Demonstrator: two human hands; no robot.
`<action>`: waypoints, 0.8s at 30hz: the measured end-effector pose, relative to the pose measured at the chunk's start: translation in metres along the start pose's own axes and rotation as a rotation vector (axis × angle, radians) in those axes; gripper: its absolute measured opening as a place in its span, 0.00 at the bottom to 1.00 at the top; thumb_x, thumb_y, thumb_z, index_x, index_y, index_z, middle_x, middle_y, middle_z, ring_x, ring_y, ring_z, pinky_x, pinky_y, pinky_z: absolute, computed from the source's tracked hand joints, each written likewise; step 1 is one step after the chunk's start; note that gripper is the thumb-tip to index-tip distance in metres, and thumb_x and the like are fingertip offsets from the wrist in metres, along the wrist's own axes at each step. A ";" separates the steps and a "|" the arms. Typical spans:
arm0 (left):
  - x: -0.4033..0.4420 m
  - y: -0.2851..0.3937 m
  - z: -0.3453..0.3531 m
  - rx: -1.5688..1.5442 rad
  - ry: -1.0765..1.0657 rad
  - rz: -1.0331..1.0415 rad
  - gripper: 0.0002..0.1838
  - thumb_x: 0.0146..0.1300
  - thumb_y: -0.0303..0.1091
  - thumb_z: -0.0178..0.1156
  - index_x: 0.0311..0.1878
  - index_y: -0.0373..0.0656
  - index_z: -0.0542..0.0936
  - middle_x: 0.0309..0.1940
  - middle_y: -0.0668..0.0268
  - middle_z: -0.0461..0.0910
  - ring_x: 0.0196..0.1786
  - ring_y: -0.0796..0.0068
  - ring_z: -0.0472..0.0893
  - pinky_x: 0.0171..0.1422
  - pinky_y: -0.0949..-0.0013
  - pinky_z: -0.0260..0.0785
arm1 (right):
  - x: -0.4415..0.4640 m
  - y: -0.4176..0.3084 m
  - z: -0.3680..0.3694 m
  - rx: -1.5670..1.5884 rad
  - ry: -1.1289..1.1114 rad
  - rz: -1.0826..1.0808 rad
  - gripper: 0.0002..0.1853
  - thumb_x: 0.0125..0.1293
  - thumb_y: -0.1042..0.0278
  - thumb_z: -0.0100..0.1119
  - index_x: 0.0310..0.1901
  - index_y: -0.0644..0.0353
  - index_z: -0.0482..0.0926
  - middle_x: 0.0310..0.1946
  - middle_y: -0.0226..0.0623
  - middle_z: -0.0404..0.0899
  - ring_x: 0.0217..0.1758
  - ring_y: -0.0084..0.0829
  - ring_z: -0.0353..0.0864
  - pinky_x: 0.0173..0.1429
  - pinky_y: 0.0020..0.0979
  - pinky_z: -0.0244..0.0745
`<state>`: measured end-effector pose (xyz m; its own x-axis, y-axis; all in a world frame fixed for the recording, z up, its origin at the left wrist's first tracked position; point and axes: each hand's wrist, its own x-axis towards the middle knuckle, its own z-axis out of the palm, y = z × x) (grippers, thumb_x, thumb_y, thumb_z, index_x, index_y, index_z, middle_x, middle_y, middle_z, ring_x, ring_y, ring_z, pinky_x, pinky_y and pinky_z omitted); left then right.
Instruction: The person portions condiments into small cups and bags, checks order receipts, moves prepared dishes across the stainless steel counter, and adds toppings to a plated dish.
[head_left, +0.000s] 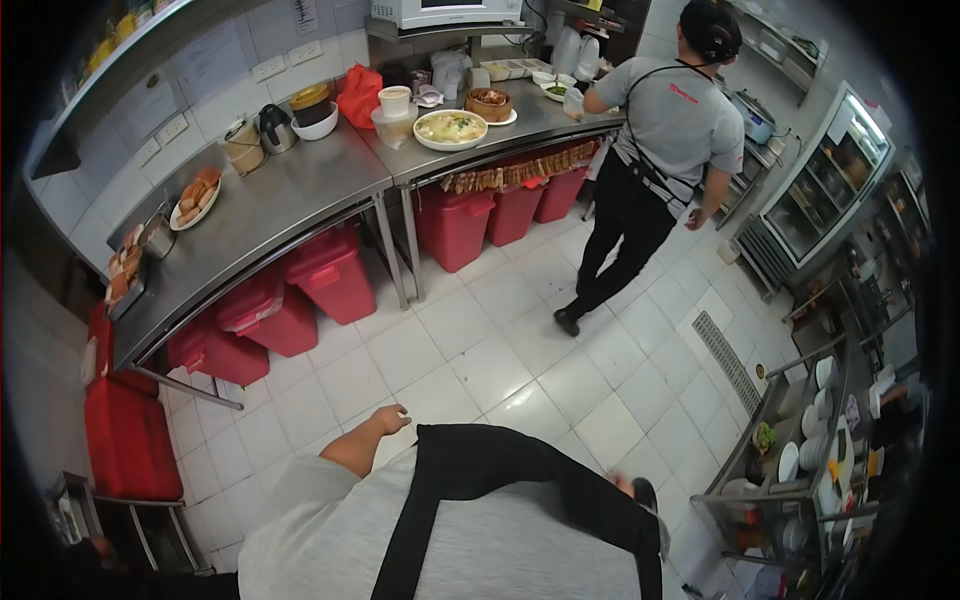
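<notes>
My left hand [392,418] hangs in front of my body above the tiled floor, fingers loosely curled with a small gap between them and nothing visible in it. Only a blurred bit of my right hand [624,484] shows past the edge of my black apron [490,460]; its fingers cannot be made out. Close to it is a dark shoe [645,493]. Neither hand touches the steel table [290,185] ahead. On that table stand a plate of food [450,128], a bamboo steamer [488,104] and a plate of bread rolls [196,198].
Several red bins [330,275] stand under the tables. A co-worker in a grey shirt [680,110] is at the far counter, facing away. At right are a glass-door fridge [830,170], a floor drain [726,360] and a rack with dishes [790,462]. A red container [130,440] stands at left.
</notes>
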<state>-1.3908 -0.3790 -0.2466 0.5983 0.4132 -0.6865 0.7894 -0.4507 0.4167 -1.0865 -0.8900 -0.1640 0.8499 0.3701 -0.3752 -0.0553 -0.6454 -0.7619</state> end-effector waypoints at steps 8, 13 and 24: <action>0.143 0.038 0.021 0.044 0.074 0.011 0.27 0.55 0.58 0.57 0.50 0.47 0.78 0.46 0.54 0.80 0.51 0.55 0.78 0.55 0.61 0.69 | 0.129 0.061 -0.035 0.041 -0.246 0.618 0.10 0.63 0.62 0.56 0.37 0.60 0.70 0.21 0.32 0.72 0.22 0.25 0.71 0.24 0.27 0.67; 0.210 0.121 -0.039 -0.352 0.138 0.345 0.28 0.56 0.57 0.57 0.49 0.43 0.77 0.40 0.55 0.81 0.43 0.62 0.81 0.48 0.65 0.71 | 0.327 0.002 -0.111 0.146 -0.136 0.425 0.13 0.64 0.59 0.56 0.29 0.57 0.68 0.18 0.31 0.69 0.17 0.25 0.68 0.18 0.27 0.63; 0.280 0.268 -0.400 -1.612 0.902 0.361 0.23 0.70 0.47 0.47 0.60 0.43 0.65 0.51 0.60 0.71 0.51 0.66 0.75 0.55 0.65 0.69 | 0.661 -0.552 0.044 0.602 -0.543 -0.236 0.32 0.66 0.43 0.49 0.57 0.67 0.69 0.47 0.44 0.75 0.46 0.34 0.77 0.50 0.33 0.72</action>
<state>-0.9567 -0.0679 -0.0889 0.2029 0.9595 -0.1955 -0.3399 0.2562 0.9049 -0.5173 -0.2600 -0.0141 0.5124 0.8201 -0.2548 -0.3085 -0.1011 -0.9458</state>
